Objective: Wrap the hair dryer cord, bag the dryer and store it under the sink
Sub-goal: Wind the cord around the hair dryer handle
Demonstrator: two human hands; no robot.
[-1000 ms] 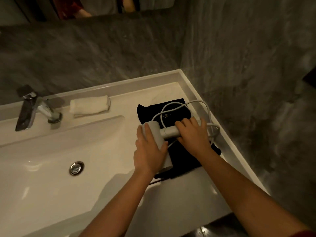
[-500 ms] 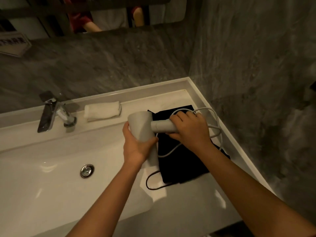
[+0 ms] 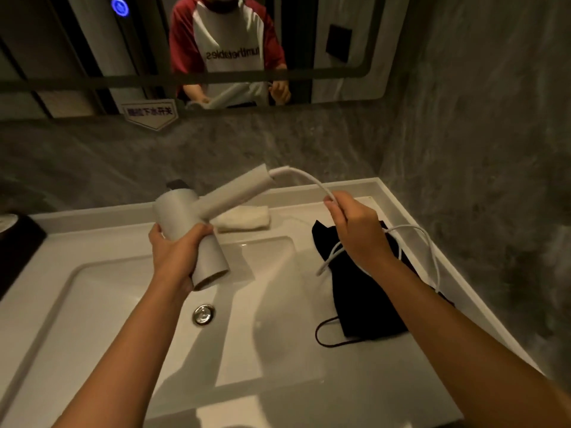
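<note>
My left hand (image 3: 176,254) grips the barrel of the white hair dryer (image 3: 197,223), held above the sink basin with its handle pointing up and to the right. The white cord (image 3: 309,179) leaves the handle's end and arcs down into my right hand (image 3: 355,233), which pinches it. More cord loops (image 3: 429,251) hang past that hand over the black drawstring bag (image 3: 364,307), which lies flat on the counter right of the basin.
A rolled white towel (image 3: 244,219) lies at the back of the white sink (image 3: 92,304), with the drain (image 3: 203,314) in the basin. A dark object (image 3: 15,245) stands at far left. Grey walls close in behind and right; a mirror hangs above.
The dryer has been lifted off the bag and swung left over the basin. My right hand left the handle and now holds the cord. The camera tilted up, showing the mirror.
</note>
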